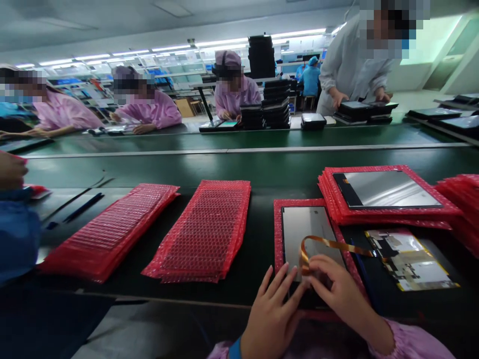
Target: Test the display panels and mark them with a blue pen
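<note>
A grey display panel [309, 224] lies on a red bubble-wrap sheet [277, 224] in front of me. Over the panel's lower edge, my left hand [275, 301] rests with its fingers spread. My right hand [339, 291] pinches the end of an orange flex cable [325, 241], close to the left fingertips. The cable arches over the panel and runs right to a circuit board assembly [415, 259] with silver and yellow parts on the dark table. What lies under my fingertips is hidden.
Two red bubble-wrap stacks [112, 229] [207, 229] are at the left. Another stack [333, 199] at the back right bears a panel [389, 189]. Beyond the green bench [168, 167], several people work. A blue sleeve [17, 234] shows at the left edge.
</note>
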Motion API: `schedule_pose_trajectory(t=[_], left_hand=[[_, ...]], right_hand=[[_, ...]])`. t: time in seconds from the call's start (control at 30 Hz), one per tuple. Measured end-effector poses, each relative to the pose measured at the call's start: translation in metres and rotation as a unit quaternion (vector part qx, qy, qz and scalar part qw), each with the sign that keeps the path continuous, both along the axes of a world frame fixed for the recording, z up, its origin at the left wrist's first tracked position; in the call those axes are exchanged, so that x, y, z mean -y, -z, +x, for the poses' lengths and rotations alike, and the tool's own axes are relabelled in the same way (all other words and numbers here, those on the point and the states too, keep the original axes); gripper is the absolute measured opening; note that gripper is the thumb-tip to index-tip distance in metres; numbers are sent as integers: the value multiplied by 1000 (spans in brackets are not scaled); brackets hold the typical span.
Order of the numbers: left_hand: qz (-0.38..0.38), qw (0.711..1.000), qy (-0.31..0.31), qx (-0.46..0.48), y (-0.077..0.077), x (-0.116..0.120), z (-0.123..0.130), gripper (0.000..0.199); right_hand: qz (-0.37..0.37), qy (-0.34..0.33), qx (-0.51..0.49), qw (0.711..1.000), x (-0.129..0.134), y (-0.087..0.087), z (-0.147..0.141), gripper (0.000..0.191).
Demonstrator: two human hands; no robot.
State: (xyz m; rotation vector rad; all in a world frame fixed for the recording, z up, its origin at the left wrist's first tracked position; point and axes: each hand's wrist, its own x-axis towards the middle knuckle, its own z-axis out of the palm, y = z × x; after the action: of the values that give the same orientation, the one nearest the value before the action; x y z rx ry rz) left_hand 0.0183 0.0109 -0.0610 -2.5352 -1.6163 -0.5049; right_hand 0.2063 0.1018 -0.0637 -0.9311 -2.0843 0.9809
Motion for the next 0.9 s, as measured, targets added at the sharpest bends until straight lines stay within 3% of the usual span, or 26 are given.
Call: schedule_pose_trajectory(t=[0.07, 0.17, 0.3, 0.37, 0.43, 0.53, 0.6, 0.67, 0.7, 0.8, 0.9], left_hand=[[-42, 997, -40, 59, 4, -1, -1, 90], [-126, 975, -86, 163, 13, -3, -2, 115], [-179, 936, -75, 294, 28, -9, -3, 95], [-205, 888, -89, 401, 29, -13, -3, 82], [-210, 818, -111, 524, 21, -18, -1, 81], [-184, 723, -94, 659, 0, -24, -1, 79], [-223, 646, -54, 728, -9, -29, -5, 71], [-293, 558, -36, 775, -7, -35, -13, 62], [-323, 528, -40, 784, -2, -39, -17, 57], [-365, 499, -64, 783, 13, -48, -25, 45], [-359, 491, -35, 793, 7, -47, -20, 49]], right_hand=[[76, 32, 26, 996, 4, 8, 7, 26], [216, 82, 119, 966, 8, 23, 17, 34], [280, 51, 220, 933, 10, 33, 23, 55], [279, 26, 246, 928, 10, 32, 22, 76], [259, 3, 261, 930, 9, 31, 20, 95], [254, -1, 247, 935, 7, 36, 19, 101], [292, 22, 213, 932, 3, 40, 21, 103], [336, 53, 164, 926, -1, 39, 28, 99], [346, 67, 134, 926, -2, 36, 34, 94], [285, 113, 32, 951, 6, 20, 54, 70], [111, 200, -58, 972, 28, 4, 69, 36]])
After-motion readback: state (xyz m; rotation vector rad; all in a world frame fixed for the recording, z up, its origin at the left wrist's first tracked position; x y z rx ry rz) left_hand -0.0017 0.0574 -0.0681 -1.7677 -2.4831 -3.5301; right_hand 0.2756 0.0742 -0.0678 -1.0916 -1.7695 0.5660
